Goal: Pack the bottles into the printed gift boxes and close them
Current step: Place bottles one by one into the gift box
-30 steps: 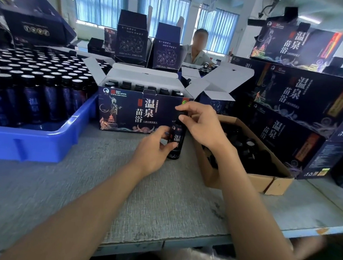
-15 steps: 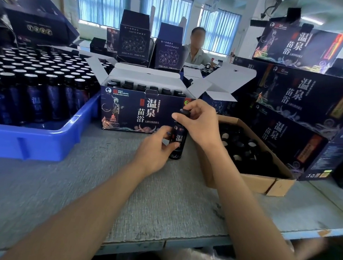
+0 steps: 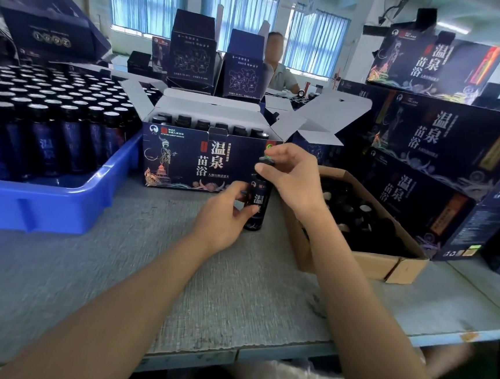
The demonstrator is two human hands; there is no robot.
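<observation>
At frame centre a dark glossy bottle (image 3: 258, 200) stands on the grey felt-textured table (image 3: 146, 256), left hand (image 3: 222, 217) curled round its body, right hand (image 3: 295, 178) pinching its black cap (image 3: 266, 160), between the open printed gift box (image 3: 185, 159) and the brown cardboard carton (image 3: 357, 262), with bare tabletop toward the lower edge.
</observation>
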